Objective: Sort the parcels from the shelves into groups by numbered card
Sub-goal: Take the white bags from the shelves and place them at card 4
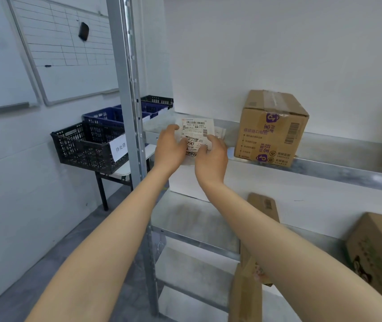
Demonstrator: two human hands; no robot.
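A flat white parcel [197,130] with a barcode label lies at the left end of the upper metal shelf [348,173]. My left hand [170,148] grips its left edge and my right hand [211,156] holds its lower right corner. To its right stands a brown cardboard box [271,129] with purple print. On the shelf below lie a flat brown cardboard envelope [263,205] and, at the far right, another brown box [380,254].
A grey shelf post [127,89] rises just left of my hands. Behind it, a small table carries a black basket [85,145] with a white card, blue baskets [106,115] and another black basket [157,99]. A whiteboard [64,49] hangs on the left wall.
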